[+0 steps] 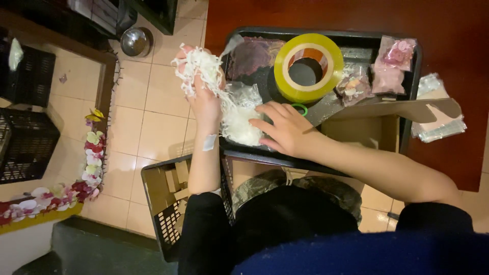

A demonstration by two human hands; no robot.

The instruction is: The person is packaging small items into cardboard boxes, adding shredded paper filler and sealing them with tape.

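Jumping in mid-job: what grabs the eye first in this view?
The big yellow tape roll lying flat in the black tray, top centre. Just left of it, the left hand lifts a clump of white shredded paper, while the right hand rests on a clear bag of shreds.

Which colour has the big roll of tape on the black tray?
The roll of tape is yellow, seen best in the head view.

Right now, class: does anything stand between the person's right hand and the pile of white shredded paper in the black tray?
Nothing visible does. The right hand already rests its fingers on the pile of white shredded paper in the black tray. The left hand holds up another clump beside it. The tape roll lies behind, clear of the contact.
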